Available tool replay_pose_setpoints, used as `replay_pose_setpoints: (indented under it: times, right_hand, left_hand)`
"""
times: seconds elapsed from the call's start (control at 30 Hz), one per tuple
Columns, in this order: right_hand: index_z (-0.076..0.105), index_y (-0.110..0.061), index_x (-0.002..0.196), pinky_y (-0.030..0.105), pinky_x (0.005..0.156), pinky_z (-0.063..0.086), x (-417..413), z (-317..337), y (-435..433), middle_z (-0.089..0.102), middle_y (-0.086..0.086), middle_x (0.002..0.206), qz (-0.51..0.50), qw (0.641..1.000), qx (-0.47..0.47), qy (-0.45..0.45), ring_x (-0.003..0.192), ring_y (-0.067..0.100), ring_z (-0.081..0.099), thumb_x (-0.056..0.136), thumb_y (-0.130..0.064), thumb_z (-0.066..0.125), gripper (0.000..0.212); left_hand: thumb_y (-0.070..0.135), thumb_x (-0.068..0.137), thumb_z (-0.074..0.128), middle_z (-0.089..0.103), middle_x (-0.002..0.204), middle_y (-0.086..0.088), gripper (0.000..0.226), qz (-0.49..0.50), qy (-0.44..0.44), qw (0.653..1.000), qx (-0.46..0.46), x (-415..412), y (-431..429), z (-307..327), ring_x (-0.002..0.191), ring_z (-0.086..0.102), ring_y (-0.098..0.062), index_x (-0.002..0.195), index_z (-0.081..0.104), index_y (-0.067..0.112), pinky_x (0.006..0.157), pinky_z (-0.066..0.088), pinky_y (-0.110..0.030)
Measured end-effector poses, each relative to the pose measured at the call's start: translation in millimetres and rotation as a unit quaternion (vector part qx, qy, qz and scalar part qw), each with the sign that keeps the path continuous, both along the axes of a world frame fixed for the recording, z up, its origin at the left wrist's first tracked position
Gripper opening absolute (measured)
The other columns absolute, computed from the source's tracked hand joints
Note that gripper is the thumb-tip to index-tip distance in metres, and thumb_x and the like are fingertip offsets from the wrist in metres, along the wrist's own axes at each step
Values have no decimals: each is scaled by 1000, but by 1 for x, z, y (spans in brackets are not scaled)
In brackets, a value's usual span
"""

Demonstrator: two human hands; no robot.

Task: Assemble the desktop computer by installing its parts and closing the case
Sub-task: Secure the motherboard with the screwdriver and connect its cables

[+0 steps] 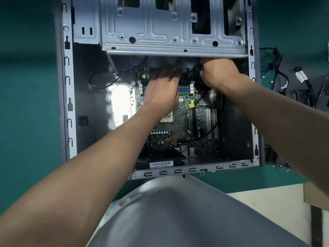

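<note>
The open grey computer case [68,97] lies flat on a green table, its side off. Inside sits the green motherboard [185,122] with blue and green memory slots [186,87]. My left hand [162,88] reaches over the board's far end, its fingers stretched toward the cables under the drive cage [170,32]. My right hand [218,73] is curled round a black cable connector [195,67] at the board's far right corner, just below the cage edge. A black cable [216,122] loops down across the board's right side.
Loose black cables [277,68] and dark computer parts [302,97] lie on the green table to the right of the case. The table's near edge runs below the case, with a pale floor [267,211] beyond it. My grey-clad lap [178,220] fills the bottom centre.
</note>
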State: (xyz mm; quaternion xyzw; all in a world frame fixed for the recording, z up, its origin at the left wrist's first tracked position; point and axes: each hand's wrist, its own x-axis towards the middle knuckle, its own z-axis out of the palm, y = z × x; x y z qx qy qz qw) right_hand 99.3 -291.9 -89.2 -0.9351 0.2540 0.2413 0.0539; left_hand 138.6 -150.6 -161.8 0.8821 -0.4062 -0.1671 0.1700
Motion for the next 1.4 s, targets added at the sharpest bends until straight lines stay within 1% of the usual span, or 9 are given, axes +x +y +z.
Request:
replay_pose_setpoints:
  times: [0.43,0.53,0.63,0.8,0.9,1.13,1.2,1.3,1.4]
  right_hand:
    - [51,0,121,46,81,46,-1,-4,0,56,26,120,-7,999,-21,-28,103,45,56,93,-7,46,29]
    - [52,-6,122,43,73,42,-1,-8,-1,58,22,118,-18,999,-49,-15,102,44,57,95,-12,45,28]
    - [54,-14,125,39,75,37,2,-8,-3,59,18,121,-24,997,-68,8,107,40,56,99,-21,43,30]
    - [54,-6,124,40,82,38,4,-2,0,55,23,125,-46,997,-30,50,111,42,52,97,-21,37,35]
    - [50,-2,128,43,92,41,5,0,1,51,27,129,-51,998,21,18,115,44,49,97,-19,38,37]
    - [47,-8,132,49,91,44,6,-11,-1,52,23,130,-85,995,39,-30,113,45,52,99,-14,37,35]
    - [48,-10,132,47,90,43,9,-13,-4,52,20,132,-86,996,15,8,115,42,52,101,-21,35,36]
    - [46,-16,136,49,98,37,10,-11,-3,49,16,139,-93,994,-22,52,122,40,48,99,-53,23,57]
    - [39,-16,143,50,105,32,13,-14,-3,41,14,146,-107,992,-17,59,129,40,41,100,-52,18,60]
  left_hand:
    - [26,97,46,60,122,-7,40,-29,-8,998,47,0,7,5,114,53,-26,136,45,17,102,35,-40]
    - [28,96,48,56,129,-7,42,-44,-14,997,60,0,11,7,121,49,-26,136,44,18,104,32,-40]
    - [28,93,52,48,140,-7,47,-60,-17,995,72,0,15,9,130,40,-26,138,43,17,106,29,-40]
    - [28,94,51,40,147,-8,53,-70,-7,995,70,-3,22,11,135,33,-27,144,37,17,112,24,-39]
    - [28,94,51,38,148,-8,54,-67,-1,995,69,-3,25,12,137,32,-27,145,35,18,113,22,-40]
    - [27,94,54,31,153,-9,61,-68,15,995,71,-3,28,9,141,26,-27,149,28,19,116,17,-40]
    - [28,94,53,28,155,-9,60,-68,14,995,68,-2,28,8,142,25,-27,149,28,19,116,17,-40]
    - [29,94,52,26,156,-9,60,-68,18,996,64,-3,28,5,142,23,-26,149,28,19,116,16,-40]
    - [28,95,51,22,158,-8,61,-64,32,995,62,-3,29,3,145,19,-25,150,26,20,118,12,-39]
